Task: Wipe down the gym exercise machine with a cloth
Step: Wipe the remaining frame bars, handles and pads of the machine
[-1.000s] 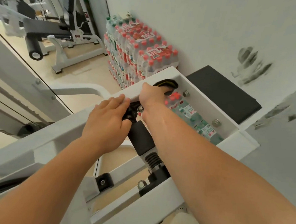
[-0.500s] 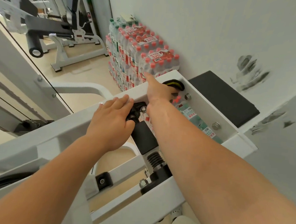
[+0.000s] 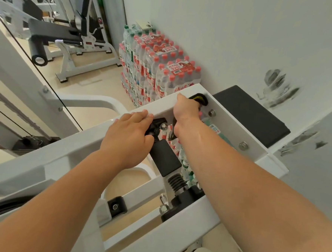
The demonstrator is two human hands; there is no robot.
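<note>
The white gym machine frame (image 3: 64, 158) crosses the view from lower left to upper right. My right hand (image 3: 185, 112) reaches into the frame's far inner corner and grips a black and yellow cloth (image 3: 200, 99), pressing it against the white wall there. A dark end of the cloth hangs below the wrist. My left hand (image 3: 129, 135) rests flat on the top of the near beam, fingers straight, with the thumb beside a black knob (image 3: 156, 128).
Inside the frame sit a black block (image 3: 164, 159) and a coiled spring (image 3: 177, 182). A black pad (image 3: 250, 116) lies beyond the corner by the scuffed wall. Stacked packs of water bottles (image 3: 161, 70) stand behind. Another bench machine (image 3: 55, 31) is at far left.
My right hand shifted a little along the far corner of the frame with the cloth, its finger reaching to the top edge. My left hand stayed on the beam.
</note>
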